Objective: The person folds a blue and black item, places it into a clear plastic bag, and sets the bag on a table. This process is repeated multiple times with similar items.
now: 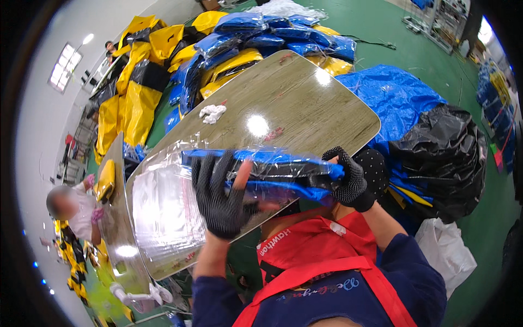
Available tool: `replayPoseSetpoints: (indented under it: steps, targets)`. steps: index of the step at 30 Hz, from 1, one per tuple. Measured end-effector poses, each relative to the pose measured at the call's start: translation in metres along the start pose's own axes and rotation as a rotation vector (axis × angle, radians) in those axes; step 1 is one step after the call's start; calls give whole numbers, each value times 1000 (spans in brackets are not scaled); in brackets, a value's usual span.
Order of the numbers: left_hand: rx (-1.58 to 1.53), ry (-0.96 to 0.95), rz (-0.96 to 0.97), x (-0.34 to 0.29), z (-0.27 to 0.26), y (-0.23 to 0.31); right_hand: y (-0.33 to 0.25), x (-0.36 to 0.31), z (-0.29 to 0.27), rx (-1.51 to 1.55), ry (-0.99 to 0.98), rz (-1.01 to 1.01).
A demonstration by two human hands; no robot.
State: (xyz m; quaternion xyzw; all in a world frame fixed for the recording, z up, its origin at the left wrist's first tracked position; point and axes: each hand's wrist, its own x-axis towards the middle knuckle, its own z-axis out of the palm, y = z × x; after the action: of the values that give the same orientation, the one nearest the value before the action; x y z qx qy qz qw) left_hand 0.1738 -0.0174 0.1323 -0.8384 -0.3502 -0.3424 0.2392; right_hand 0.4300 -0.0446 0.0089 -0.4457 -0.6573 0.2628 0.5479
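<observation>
A folded blue and black plastic sheet bundle (pixel 278 170) in a clear plastic bag is held up over the near edge of the table, slightly blurred. My right hand (pixel 351 182), in a dark dotted glove, is closed round its right end. My left hand (pixel 220 191), in a similar glove with some bare fingertips, has its fingers stretched and spread against the bundle's left part. Below and left of it lies a stack of clear plastic bags (pixel 166 212) on the wood-patterned table (pixel 316 109). The underside of the bundle is partly hidden by my hands.
A crumpled white cloth (pixel 212 113) lies on the table. Beyond are wrapped blue bundles (pixel 234 24) and yellow and black sheets (pixel 144 73). Blue sheeting (pixel 389 92) and a black plastic heap (pixel 444 155) stand right. A person (pixel 81 210) works at another table, left.
</observation>
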Motion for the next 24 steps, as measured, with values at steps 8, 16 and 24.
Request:
replayPoseSetpoints:
  steps: [8, 16, 24]
  targets:
    - [-628, -180, 286, 41, 43, 53, 15, 4, 31, 282, 167, 229]
    - [-1384, 255, -1088, -31, 106, 31, -16, 71, 42, 654, 870, 340]
    - [-1082, -379, -313, -66, 103, 42, -36, 73, 32, 953, 710, 408]
